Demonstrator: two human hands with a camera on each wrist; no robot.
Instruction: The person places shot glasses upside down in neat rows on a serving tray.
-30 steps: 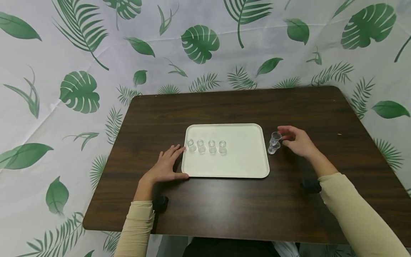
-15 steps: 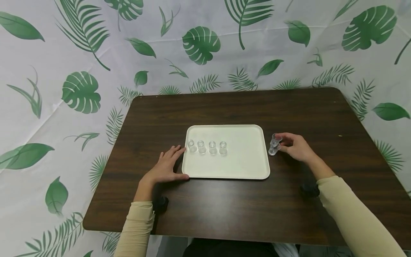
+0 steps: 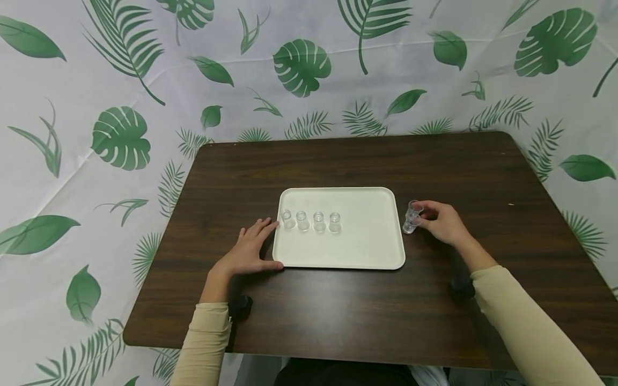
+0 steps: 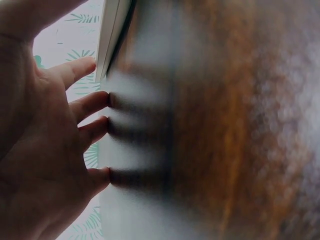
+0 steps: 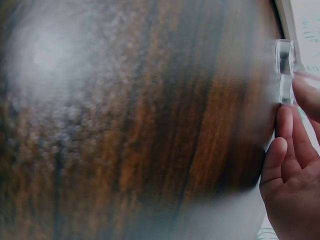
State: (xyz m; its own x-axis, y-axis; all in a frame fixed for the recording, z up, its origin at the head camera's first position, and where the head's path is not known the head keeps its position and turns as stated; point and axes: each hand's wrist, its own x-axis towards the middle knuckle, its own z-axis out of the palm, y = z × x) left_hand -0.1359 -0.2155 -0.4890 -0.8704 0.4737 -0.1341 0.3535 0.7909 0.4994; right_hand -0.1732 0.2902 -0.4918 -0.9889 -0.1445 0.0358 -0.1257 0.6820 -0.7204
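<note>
The right hand (image 3: 445,222) has a narrow grip: thumb and forefinger pinch the clear cups (image 3: 409,227) at its fingertips, on the side facing the left hand (image 3: 248,252). They look like two, one seen beyond the other (whether stacked or merely side by side, I cannot tell), and as a pair their long axis runs mostly away from the body. The left hand is spread wide and grips nothing; its index fingertip and thumb appear to touch the near edge of the tray (image 3: 372,236).

The relation that counts runs leftward from the right hand: first the cups, then the tray's edge just beside them. The tray lies between the hands, its long axis reaching from one toward the other. The four small vessels (image 3: 319,222) on it line up along that axis, nearer the left hand.
</note>
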